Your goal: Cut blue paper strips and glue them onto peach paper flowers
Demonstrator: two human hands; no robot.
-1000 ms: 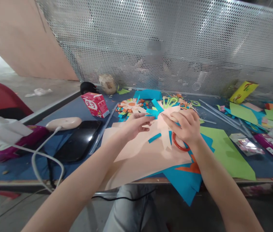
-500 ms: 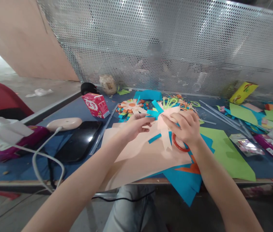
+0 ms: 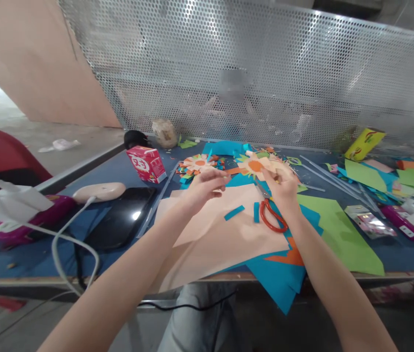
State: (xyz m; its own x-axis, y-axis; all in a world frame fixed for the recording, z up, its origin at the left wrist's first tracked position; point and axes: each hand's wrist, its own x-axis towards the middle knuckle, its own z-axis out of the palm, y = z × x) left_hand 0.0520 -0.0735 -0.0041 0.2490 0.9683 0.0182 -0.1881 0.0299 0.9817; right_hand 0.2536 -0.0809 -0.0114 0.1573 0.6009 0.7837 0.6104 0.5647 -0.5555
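My right hand (image 3: 283, 182) pinches a paper flower (image 3: 254, 167) with pale peach petals and an orange round centre, which faces me. To its left, the closed fingertips of my left hand (image 3: 209, 188) meet the end of an orange paper strip (image 3: 233, 171); whether this strip is joined to the flower I cannot make out. Below my right hand, red-handled scissors (image 3: 271, 217) lie on peach paper sheets (image 3: 207, 244), their handles toward me. Short blue paper strips (image 3: 234, 212) rest on the same sheets. Another layered paper flower (image 3: 200, 163) lies behind my left hand.
A pink box (image 3: 146, 165), a black phone (image 3: 121, 217) and a white corded device (image 3: 99, 192) occupy the left side. Green paper (image 3: 339, 234) and blue sheets (image 3: 275, 283) lie at right, some overhanging the front edge. A perforated metal panel (image 3: 177, 73) closes off the back.
The paper flower has turned, so its orange centre now faces me. The hanging peach strip no longer covers the scissors. My left fingertips moved from a blue strip to an orange one.
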